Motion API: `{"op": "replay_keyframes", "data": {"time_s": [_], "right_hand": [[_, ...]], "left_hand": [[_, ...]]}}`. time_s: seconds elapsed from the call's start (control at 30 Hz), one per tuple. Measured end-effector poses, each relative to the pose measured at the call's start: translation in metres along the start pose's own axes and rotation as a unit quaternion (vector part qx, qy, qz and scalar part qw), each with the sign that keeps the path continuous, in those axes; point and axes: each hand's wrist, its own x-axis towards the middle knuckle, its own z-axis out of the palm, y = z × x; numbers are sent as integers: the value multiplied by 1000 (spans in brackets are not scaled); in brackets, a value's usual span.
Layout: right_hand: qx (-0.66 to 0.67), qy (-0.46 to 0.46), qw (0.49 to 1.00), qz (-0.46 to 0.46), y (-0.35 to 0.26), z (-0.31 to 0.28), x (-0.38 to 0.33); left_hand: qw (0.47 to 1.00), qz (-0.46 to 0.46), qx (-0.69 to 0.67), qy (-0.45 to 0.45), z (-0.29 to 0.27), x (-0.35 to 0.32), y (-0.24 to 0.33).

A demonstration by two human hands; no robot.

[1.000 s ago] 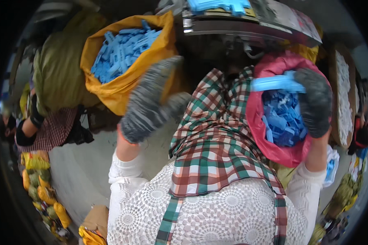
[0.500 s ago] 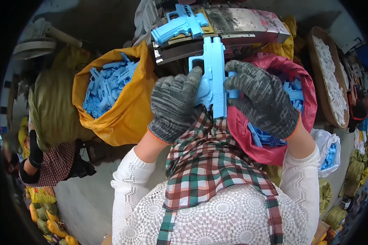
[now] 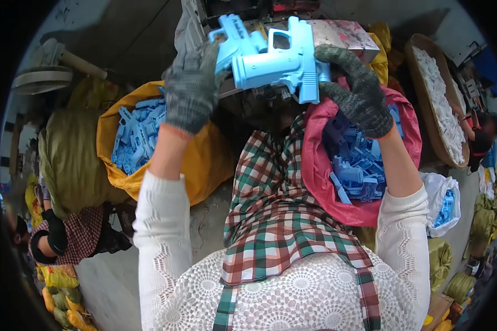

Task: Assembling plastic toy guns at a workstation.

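Observation:
My left hand, in a dark grey knit glove, is closed on the grip end of a light blue plastic toy pistol with dark lettering on its side. The gloved fingers hide most of that grip. My right hand, gloved the same way, pinches the rear knob of a second light blue toy pistol, barrel upward. Its grip points left and overlaps the first pistol in the view. Both pistols are above the metal machine at the top.
A yellow sack of blue toy pistol parts stands at left, a pink sack of blue parts at right. Farther right are a small white bag and a long basket of white pieces. Other people sit at both sides.
Both hands have moved up and apart. My left hand has left the plain pistol and taken hold of the lettered one from the machine. My right hand has carried the plain pistol upward.

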Motion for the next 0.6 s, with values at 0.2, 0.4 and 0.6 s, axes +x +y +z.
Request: {"op": "replay_keyframes", "data": {"time_s": [0.2,0.4,0.6], "right_hand": [[-7,-75,994,-81,33,36,52],[-116,-150,972,-140,82,60,105],[-10,-157,988,-13,26,4,62]], "left_hand": [[972,-189,123,62,-23,-110,-65],[936,-257,209,-117,-55,-148,-86],[985,-144,21,-97,-41,-143,-52]]}}
